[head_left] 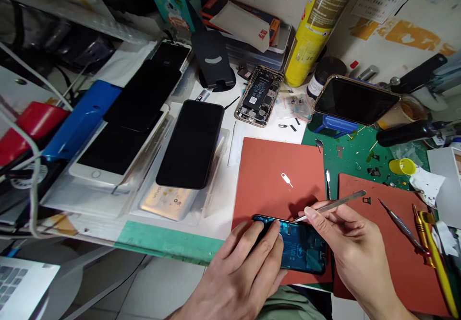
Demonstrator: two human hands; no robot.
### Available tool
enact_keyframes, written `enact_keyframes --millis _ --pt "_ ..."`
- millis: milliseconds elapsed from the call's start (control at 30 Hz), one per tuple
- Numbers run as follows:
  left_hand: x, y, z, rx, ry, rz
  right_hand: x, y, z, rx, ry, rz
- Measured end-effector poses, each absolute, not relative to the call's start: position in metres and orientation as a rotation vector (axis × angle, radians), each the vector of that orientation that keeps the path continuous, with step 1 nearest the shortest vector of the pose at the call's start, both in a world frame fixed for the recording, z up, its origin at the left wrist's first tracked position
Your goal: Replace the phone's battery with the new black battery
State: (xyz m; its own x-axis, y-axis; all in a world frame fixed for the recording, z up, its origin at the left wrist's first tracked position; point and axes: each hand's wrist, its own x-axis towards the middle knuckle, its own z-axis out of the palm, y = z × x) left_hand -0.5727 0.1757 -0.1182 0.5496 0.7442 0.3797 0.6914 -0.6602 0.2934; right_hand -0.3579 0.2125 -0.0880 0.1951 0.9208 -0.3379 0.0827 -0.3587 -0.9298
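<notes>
A: Okay, quick, left hand (239, 267)?
B: Fingers pressed flat on the near-left end of the opened phone frame (298, 245), thumb along its edge, pinning it down. It lies on the red mat (277, 176) at the table's near edge, internals up, bluish.
A: Right hand (351, 248)?
B: Pinched shut around metal tweezers (333, 206), thumb and forefinger near the tip end. The tip angles down-left, at the frame's top edge. Touching or not, can't tell.
A: So the phone sits between both hands?
B: Under them, mostly; the right hand covers its right end.
A: Around it?
B: SIM ejector pin (287, 180) on the same mat, just beyond the frame. Another opened phone (258, 96) farther back by the yellow spray can (317, 27). Black-screened phone (191, 143) to the left, on a clear tray. Second red mat (396, 253) on the right with a probe tool (398, 224).
</notes>
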Motion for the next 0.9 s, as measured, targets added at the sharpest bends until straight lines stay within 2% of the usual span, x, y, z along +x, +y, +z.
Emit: enact_keyframes --millis 900 --pt "-0.5727 0.177 -0.1207 2.61 1.199 0.777 -0.3558 0.2126 -0.0859 -1.66 -0.956 1.296"
